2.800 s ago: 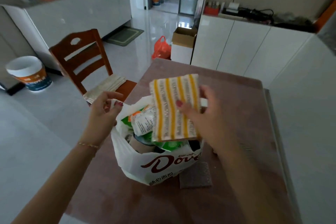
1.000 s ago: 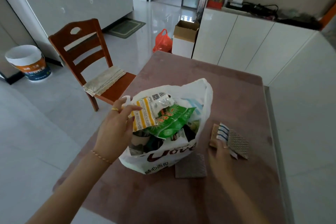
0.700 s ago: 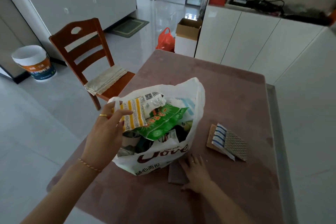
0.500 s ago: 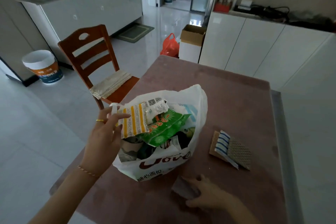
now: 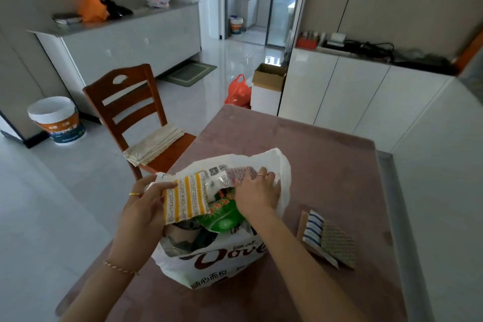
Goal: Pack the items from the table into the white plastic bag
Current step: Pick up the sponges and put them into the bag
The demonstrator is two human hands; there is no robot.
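The white plastic bag (image 5: 217, 266) with brown lettering stands on the pink table (image 5: 300, 144), stuffed with packets. A yellow-striped cloth (image 5: 185, 198) and a green packet (image 5: 224, 214) stick out of its mouth. My left hand (image 5: 142, 208) grips the bag's left rim beside the striped cloth. My right hand (image 5: 257, 193) holds a brownish scouring pad (image 5: 239, 174) over the top of the bag's contents. To the right of the bag lies a small stack: a blue-striped cloth (image 5: 312, 229) and a tan mesh pad (image 5: 338, 246).
A wooden chair (image 5: 130, 110) with a folded cloth stands left of the table. Beyond are a white bucket (image 5: 56, 120), an orange bag (image 5: 237, 91) and a cardboard box (image 5: 269, 77). White cabinets (image 5: 352, 97) line the right; the table's right edge (image 5: 392, 217) is metal.
My right hand picked up the brownish pad from the table in front of the bag and brought it up into the bag's mouth. My left hand stayed at the rim.
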